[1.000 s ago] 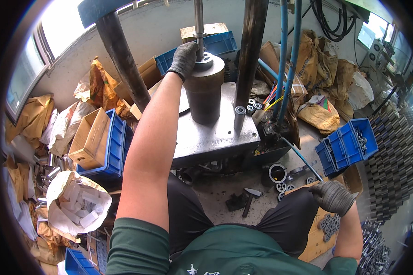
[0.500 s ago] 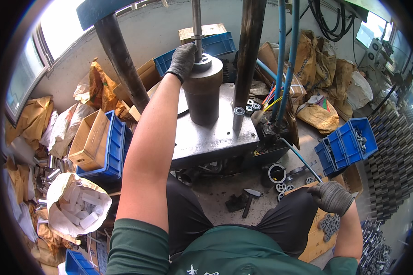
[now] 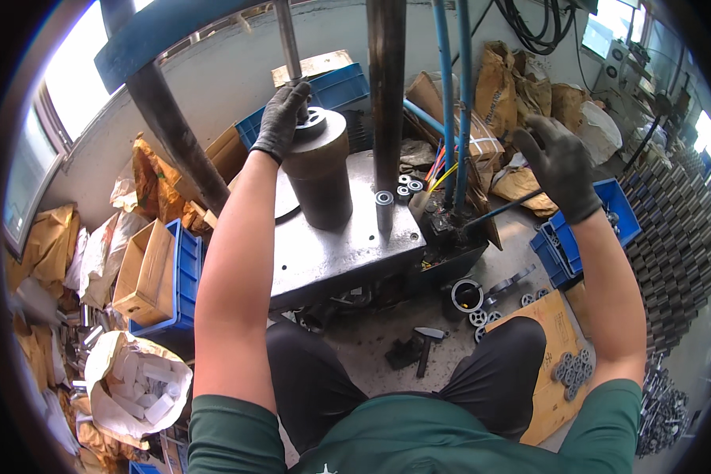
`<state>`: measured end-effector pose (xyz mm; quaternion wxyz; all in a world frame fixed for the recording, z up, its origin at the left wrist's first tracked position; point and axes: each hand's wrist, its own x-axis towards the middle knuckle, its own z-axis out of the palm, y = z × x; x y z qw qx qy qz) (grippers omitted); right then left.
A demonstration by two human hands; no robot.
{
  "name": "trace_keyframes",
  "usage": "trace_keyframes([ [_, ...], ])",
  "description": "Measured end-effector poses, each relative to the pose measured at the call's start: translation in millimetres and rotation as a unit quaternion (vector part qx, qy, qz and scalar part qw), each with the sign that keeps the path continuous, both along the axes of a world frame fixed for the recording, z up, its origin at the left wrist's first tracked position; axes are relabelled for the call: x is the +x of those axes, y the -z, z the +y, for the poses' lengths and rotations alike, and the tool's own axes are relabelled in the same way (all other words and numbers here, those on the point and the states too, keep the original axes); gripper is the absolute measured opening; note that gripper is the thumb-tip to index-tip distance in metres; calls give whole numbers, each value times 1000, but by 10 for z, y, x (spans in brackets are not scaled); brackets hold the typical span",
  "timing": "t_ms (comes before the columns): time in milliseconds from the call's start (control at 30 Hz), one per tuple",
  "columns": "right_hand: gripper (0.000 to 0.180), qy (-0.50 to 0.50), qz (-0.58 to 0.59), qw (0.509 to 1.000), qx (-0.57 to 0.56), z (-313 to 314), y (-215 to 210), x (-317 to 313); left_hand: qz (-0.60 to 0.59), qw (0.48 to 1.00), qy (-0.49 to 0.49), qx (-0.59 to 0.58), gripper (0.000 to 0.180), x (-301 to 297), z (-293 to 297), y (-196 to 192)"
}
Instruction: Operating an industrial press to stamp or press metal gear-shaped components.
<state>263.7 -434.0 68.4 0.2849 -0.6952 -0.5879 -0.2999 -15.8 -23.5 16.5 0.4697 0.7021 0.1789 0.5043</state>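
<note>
A dark grey glove covers my left hand [image 3: 281,120], which is closed around a short metal shaft [image 3: 302,113] under the slim steel press rod [image 3: 287,39]. This shaft stands in a round spoked metal wheel [image 3: 315,120] on top of a thick steel cylinder [image 3: 320,178]. The cylinder rests on the metal press table [image 3: 332,257]. My right hand [image 3: 559,167], also gloved, is raised at the right with its fingers apart. Just beside its wrist is the end of a long control lever [image 3: 507,208]; the palm is not around it.
Bearings [image 3: 409,186] and a small upright tube [image 3: 384,212] stand on the table's right corner, near the blue hoses [image 3: 462,103]. A hammer [image 3: 426,347] lies on the floor. Blue bins [image 3: 584,229] stand at right; spoked wheels [image 3: 570,373] lie on cardboard [image 3: 549,336].
My right hand has let go of the lever and moved up, fingers spreading; the lever has swung upward. My left hand stays at the shaft. The whole view has shifted slightly.
</note>
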Motion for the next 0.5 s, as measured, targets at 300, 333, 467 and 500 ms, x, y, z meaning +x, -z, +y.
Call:
trace_keyframes([
  [300,35,44,85,995,-36,295,-218,154,-84,962,124,-230,56,-95,983,314],
  [333,37,94,101,989,-60,324,-265,117,-79,961,118,-239,58,-115,1119,341],
  [467,34,144,90,977,-127,341,-288,99,-66,967,160,-187,61,-211,1426,508],
  [500,33,134,96,978,-126,369,-272,125,-67,968,163,-179,61,-229,1471,506],
])
